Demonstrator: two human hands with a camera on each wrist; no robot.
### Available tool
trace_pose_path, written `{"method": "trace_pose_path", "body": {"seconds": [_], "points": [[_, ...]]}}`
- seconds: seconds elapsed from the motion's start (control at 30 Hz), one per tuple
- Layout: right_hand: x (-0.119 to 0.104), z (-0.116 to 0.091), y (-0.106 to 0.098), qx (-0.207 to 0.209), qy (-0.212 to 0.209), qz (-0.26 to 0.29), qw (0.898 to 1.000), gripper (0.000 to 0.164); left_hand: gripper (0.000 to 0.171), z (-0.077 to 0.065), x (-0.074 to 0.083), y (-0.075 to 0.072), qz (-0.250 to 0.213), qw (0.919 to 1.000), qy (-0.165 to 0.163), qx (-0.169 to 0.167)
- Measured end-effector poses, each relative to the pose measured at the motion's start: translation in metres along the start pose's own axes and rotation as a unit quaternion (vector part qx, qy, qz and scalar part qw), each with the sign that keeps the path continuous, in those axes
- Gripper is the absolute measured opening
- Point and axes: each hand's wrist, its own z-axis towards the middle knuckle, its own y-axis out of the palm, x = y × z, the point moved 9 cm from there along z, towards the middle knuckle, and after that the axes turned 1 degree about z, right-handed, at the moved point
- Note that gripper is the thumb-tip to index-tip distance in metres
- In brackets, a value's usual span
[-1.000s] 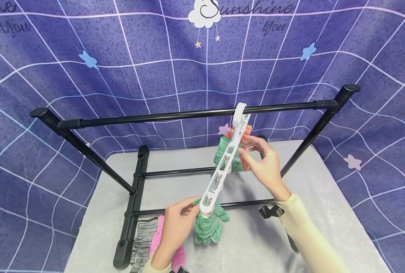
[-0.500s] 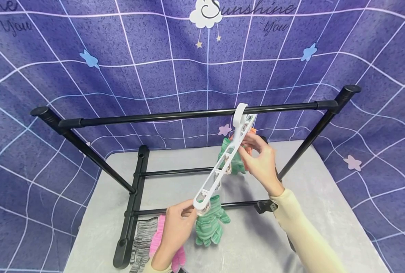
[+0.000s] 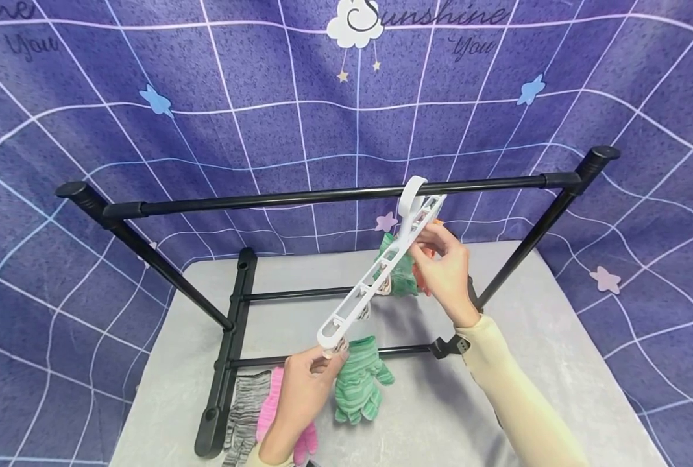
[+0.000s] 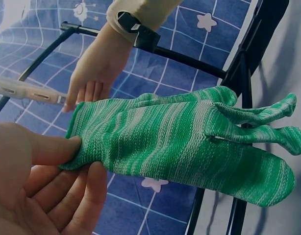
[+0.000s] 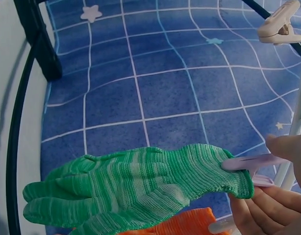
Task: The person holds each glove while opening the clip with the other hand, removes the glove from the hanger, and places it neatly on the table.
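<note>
A green striped knit glove point(image 4: 150, 142) is pinched at its cuff by my left hand point(image 3: 305, 389), its fingers drooping away. Close above that hand is the near end of a white clip hanger point(image 3: 364, 288), hooked on a black rail. My right hand point(image 3: 447, 269) is at the hanger's far half, thumb and fingers around a lilac clip point(image 5: 248, 161). A second green glove point(image 5: 126, 186) hangs there, with the clip over its cuff. Behind it hangs an orange glove point(image 5: 185, 223), mostly hidden. A pale clip point(image 5: 280, 24) farther along the hanger holds no glove in the right wrist view.
The black rack's top rail point(image 3: 265, 201) spans between two side posts. At the left base foot point(image 3: 224, 363), a grey-black knitted piece point(image 3: 247, 408) and a pink glove point(image 3: 270, 399) lie on the light grey tabletop point(image 3: 440, 415). A blue patterned curtain point(image 3: 235, 130) hangs behind.
The hanger has turned on the rail, its near end swinging left over my left hand and its far end right. My right hand has shifted slightly up with it; the left hand has barely moved.
</note>
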Motion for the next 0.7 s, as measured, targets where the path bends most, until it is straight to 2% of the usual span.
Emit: {"method": "trace_pose_path", "body": {"seconds": [0.17,0.37,0.53,0.7], "points": [[-0.004,0.001,-0.002,0.018,-0.008,0.01,1.0,0.021,0.016,-0.002,-0.002,-0.002,-0.003,1.0,-0.003,0.0],[-0.002,0.002,-0.002,0.015,-0.011,0.011,1.0,0.02,0.019,-0.005,-0.001,-0.004,-0.001,1.0,0.008,-0.004],[-0.004,0.001,-0.001,0.011,-0.015,0.01,1.0,0.02,0.021,-0.007,-0.004,-0.007,0.0,0.9999,-0.012,-0.009],[-0.025,-0.001,0.002,0.003,-0.028,0.011,1.0,0.02,0.023,-0.009,-0.01,-0.011,0.006,0.9992,-0.035,-0.016]]}}
